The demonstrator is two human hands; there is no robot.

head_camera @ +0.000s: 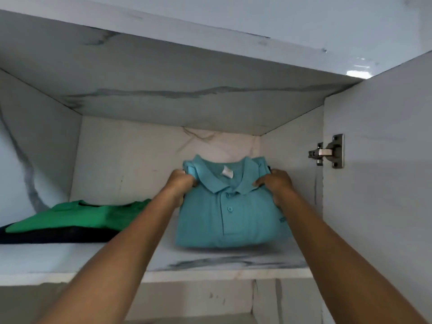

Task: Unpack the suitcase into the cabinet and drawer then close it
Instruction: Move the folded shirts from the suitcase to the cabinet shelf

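Reaching into the marble-patterned cabinet [378, 183], two bare arms meet at a folded teal polo shirt [230, 220] in the centre of the frame. The left grip [181, 183] is curled round the shirt's left shoulder edge. The right grip [277, 183] clasps the right shoulder edge, thumb on top beside the collar. The shirt's lower fold is at the shelf [210, 264]; whether it rests there is unclear. At lower left, a folded green shirt [77, 217] lies on a dark garment [58, 236] on the same shelf. A metal hinge [329, 152] sits on the right wall.
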